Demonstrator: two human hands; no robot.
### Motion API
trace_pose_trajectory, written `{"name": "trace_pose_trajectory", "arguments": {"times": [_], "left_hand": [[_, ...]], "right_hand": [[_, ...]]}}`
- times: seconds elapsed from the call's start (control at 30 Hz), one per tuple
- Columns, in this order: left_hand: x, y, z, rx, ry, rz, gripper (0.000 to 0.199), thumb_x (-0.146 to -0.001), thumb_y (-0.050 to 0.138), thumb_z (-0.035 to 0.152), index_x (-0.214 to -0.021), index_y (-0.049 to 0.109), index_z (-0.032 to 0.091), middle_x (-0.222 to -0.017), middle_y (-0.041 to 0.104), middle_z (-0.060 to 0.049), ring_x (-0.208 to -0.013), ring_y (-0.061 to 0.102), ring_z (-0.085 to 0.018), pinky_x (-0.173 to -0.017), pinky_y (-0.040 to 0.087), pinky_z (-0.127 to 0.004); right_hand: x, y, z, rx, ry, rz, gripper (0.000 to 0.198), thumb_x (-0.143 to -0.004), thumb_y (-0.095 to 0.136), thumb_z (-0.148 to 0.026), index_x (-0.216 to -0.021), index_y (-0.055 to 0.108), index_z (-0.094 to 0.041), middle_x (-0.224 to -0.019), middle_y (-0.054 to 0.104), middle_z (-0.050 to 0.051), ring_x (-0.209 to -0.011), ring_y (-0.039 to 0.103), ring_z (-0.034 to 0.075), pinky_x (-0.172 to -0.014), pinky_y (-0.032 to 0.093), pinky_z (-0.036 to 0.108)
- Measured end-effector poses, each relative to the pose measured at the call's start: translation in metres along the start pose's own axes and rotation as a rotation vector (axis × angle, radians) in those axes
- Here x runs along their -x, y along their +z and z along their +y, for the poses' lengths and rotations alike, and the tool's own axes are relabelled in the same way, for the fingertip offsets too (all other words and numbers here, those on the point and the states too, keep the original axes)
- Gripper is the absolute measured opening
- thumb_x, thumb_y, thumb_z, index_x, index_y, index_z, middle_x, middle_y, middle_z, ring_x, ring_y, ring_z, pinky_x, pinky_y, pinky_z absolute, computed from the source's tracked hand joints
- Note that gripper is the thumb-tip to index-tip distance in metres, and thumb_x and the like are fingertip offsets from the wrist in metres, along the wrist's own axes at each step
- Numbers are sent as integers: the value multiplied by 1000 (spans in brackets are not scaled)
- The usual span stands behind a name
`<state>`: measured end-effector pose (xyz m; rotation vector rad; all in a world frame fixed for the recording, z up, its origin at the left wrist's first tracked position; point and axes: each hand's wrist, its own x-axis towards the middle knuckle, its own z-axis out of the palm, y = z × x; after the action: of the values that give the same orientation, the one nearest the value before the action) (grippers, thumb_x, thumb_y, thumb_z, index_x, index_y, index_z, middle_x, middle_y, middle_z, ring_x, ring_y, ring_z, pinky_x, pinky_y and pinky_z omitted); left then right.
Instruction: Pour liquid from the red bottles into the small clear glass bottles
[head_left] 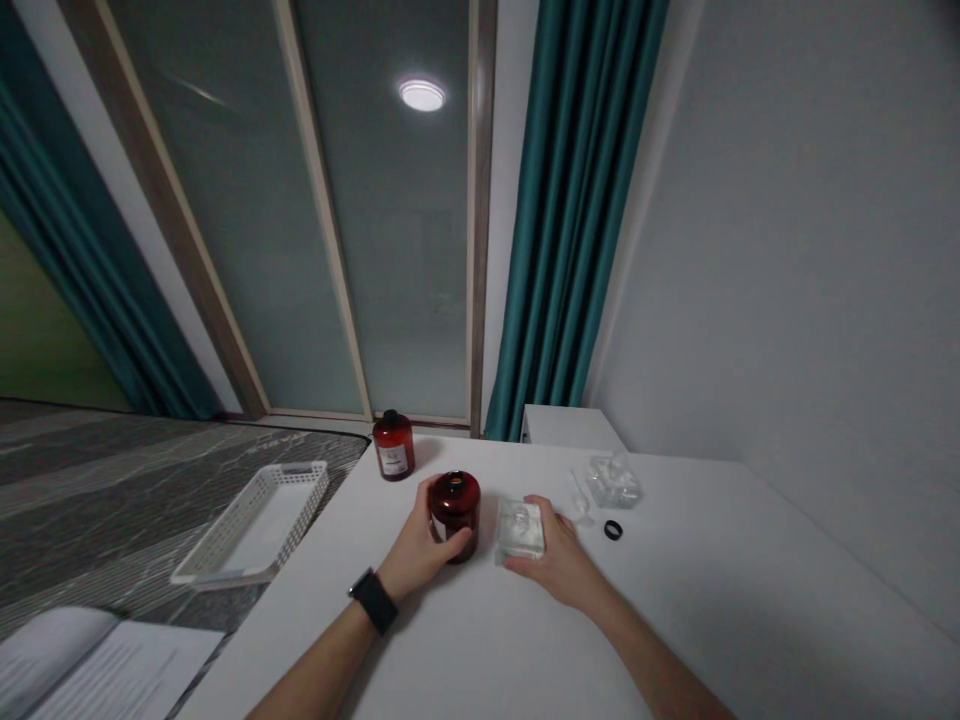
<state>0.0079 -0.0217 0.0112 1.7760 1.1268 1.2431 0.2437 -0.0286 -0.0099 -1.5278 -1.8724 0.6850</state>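
Note:
My left hand (416, 545), with a dark watch on its wrist, is wrapped round an amber bottle (459, 500) standing upright on the white table. The bottle's neck is uncapped, and a pale label shows partly beside my fingers. To its right, my right hand (555, 555) grips a clear plastic-looking box (519, 530) between thumb and fingers; what is inside cannot be made out. Just beyond that hand lie a small black ring (613, 530) and a clear crumpled plastic packet (613, 482). A thin clear piece (579, 497) rests between the packet and my fingers.
A second amber bottle (393, 447) with a black cap and white label stands at the table's back left corner. Left of the table (480, 650) are a white perforated basket (202, 560) and an open book (127, 665) on grey fabric. A white cabinet (574, 427) stands behind.

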Motion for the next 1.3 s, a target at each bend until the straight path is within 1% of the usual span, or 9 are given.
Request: {"name": "trace_pose_trajectory", "arguments": {"times": [0.1,0.2,0.37,0.5,0.7,0.83,0.93,1.13,1.3], "left_hand": [[1,3,-1,30,-1,-21,76,-70,76,24,-132,33,17,-130,52,-14,-123,52,-31,-112,33,-50],[1,8,-2,59,-18,-34,81,-65,80,21,-132,33,17,-130,53,-13,-122,53,-30,-111,35,-49],[3,11,3,37,-25,-81,70,-72,74,19,-132,37,17,-131,56,-13,-122,54,-29,-110,36,-48],[3,11,8,40,-14,-92,67,-74,73,21,-132,40,17,-131,56,-13,-122,54,-29,-109,37,-47],[2,13,5,103,-40,-77,72,-67,80,19,-129,42,16,-123,61,-11,-113,59,-29,-103,43,-46],[2,13,4,95,-35,-60,69,-68,80,20,-127,45,16,-118,62,-11,-110,61,-29,-101,45,-46],[2,12,5,86,-36,-69,68,-69,80,22,-127,45,16,-119,62,-12,-110,61,-29,-101,44,-46],[3,9,7,85,-35,-100,68,-72,78,24,-130,43,16,-126,60,-13,-117,57,-30,-106,41,-45],[2,5,11,37,12,-102,69,-72,77,21,-132,44,16,-129,59,-12,-120,56,-30,-109,39,-46]], "right_hand": [[1,-3,-3,-22,5,4,74,-62,79,-29,-127,44,-22,-115,64,9,-114,56,29,-97,43,42],[1,-2,-3,-33,17,-6,80,-62,80,-29,-132,43,-19,-120,62,11,-118,54,31,-100,41,43],[2,7,1,-74,26,32,106,-63,80,-30,-151,21,-21,-129,58,12,-126,49,33,-105,37,48],[1,12,3,-99,35,12,109,-62,80,-29,-152,20,-20,-131,56,14,-127,48,34,-107,35,48],[1,18,-3,-167,68,40,100,-58,82,-26,-143,31,-18,-137,51,16,-131,45,33,-110,34,47],[3,19,-8,-260,55,49,78,-59,81,-24,-126,42,-20,-120,60,12,-114,57,31,-99,44,46],[6,18,-11,-338,24,33,67,-61,80,-24,-116,42,-21,-104,64,7,-98,63,28,-87,50,43],[12,16,-17,-544,-10,2,67,-66,78,-24,-118,36,-23,-102,62,4,-94,62,23,-84,52,40],[19,9,-26,-656,-6,-19,68,-67,80,-31,-120,37,-25,-111,60,7,-92,64,22,-78,57,39]]}}
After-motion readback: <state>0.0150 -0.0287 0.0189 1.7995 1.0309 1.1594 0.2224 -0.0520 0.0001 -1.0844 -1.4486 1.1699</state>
